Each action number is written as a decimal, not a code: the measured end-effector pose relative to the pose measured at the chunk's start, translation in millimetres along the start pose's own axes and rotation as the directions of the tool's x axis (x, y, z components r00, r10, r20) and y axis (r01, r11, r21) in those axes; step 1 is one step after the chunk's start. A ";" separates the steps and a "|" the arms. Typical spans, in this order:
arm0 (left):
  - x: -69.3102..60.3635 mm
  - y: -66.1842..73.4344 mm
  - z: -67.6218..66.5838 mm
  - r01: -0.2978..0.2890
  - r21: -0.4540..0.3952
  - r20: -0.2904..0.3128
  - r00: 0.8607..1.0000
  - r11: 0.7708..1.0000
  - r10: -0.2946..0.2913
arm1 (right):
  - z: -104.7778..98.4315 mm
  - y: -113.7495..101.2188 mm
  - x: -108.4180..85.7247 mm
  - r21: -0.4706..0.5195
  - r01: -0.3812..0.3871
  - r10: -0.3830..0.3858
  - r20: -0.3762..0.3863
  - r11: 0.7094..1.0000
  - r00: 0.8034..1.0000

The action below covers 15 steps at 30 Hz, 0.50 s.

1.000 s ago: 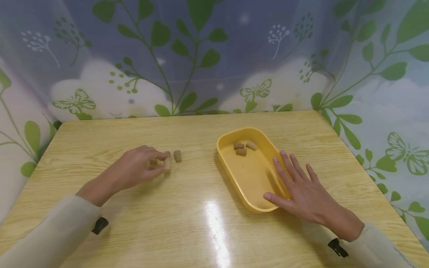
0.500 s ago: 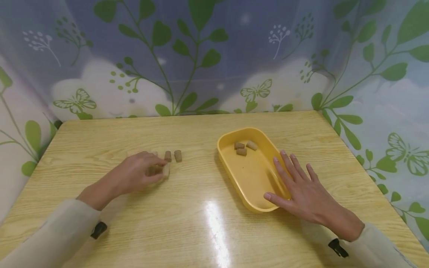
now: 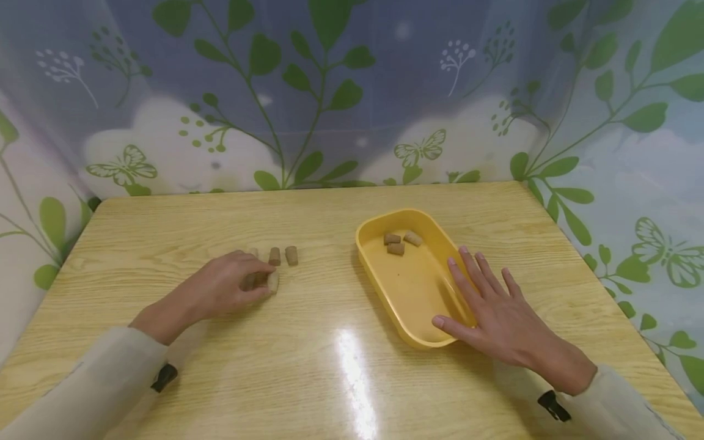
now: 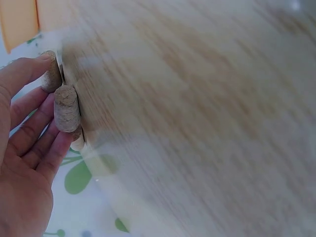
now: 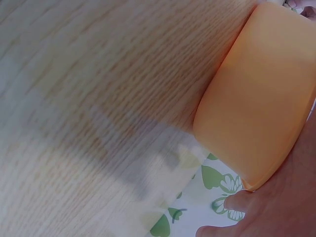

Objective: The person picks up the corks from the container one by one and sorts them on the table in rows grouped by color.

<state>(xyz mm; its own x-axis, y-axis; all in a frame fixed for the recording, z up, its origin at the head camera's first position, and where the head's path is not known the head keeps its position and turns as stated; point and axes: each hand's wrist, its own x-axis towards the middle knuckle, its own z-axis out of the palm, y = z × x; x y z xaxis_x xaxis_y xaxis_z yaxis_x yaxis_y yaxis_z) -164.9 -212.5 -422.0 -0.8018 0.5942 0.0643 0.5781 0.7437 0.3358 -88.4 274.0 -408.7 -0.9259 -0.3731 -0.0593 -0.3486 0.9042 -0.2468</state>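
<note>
Head view shows me the left hand (image 3: 222, 286), thumb and fingers pinching a pale cork (image 3: 273, 283) on the worktop's (image 3: 330, 214) left half, well in from the left edge. Left wrist view reveals a second cork (image 4: 66, 109) beside the fingers, one that the hand mostly covers from above. Toward the far edge, I see two brown corks (image 3: 291, 256) side by side. On the right half sits a yellow tray (image 3: 404, 296), three corks (image 3: 396, 249) gathered at its far end; right wrist view gives me its outer wall instead. The right hand (image 3: 503, 321), fingers straight and spread, lies over the tray's right rim, well apart from the left. Between tray and pinched cork runs a stretch of wood grain. Leaf-printed backdrop (image 3: 385, 110) rises behind the far edge.
</note>
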 end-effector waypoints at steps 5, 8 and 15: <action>0.1 -0.3 1.0 0.018 -0.007 0.008 1.000 1.000 -0.018 | -1.3 -1.0 -0.2 0.005 -0.002 0.002 -0.001 1.000 1.000; 0.0 -0.2 1.1 0.017 -0.008 0.007 1.000 1.000 -0.017 | -1.4 -1.3 0.0 0.003 -0.001 0.001 -0.004 1.000 1.000; 0.1 -0.7 2.0 0.003 -0.005 -0.007 1.000 1.000 -0.003 | -2.2 -1.9 -0.3 -0.001 -0.002 0.002 -0.003 1.000 1.000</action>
<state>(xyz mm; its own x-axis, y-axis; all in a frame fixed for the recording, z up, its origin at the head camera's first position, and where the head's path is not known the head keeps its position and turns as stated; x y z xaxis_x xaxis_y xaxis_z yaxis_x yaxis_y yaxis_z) -165.1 -212.4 -424.1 -0.8043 0.5901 0.0699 0.5752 0.7437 0.3408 -87.8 272.9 -406.1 -0.9271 -0.3705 -0.0565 -0.3467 0.9051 -0.2462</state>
